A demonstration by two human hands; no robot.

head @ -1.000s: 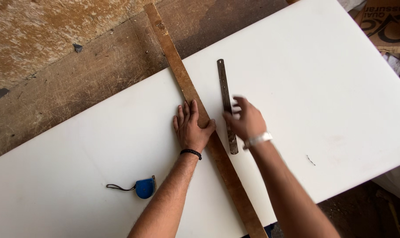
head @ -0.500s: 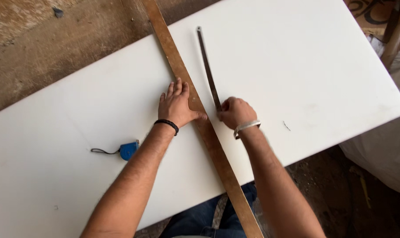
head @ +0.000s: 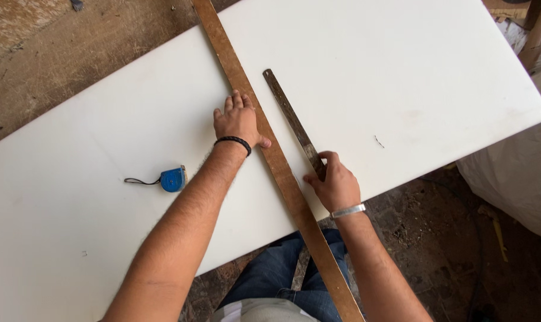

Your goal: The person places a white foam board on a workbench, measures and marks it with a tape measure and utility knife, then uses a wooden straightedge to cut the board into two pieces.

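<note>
One white board (head: 401,71) carries one wooden strip (head: 264,143), one steel ruler (head: 291,119) and one blue tape measure (head: 174,179) at nine o'clock. Left hand (head: 237,119) lies open, pressing the strip. Right hand (head: 336,185) pinches the ruler's near end, at four o'clock from the left.

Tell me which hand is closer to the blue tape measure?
The left. The left hand presses flat on the long wooden strip, just up and right of the blue tape measure. The right hand grips the metal ruler, beyond the strip.
</note>
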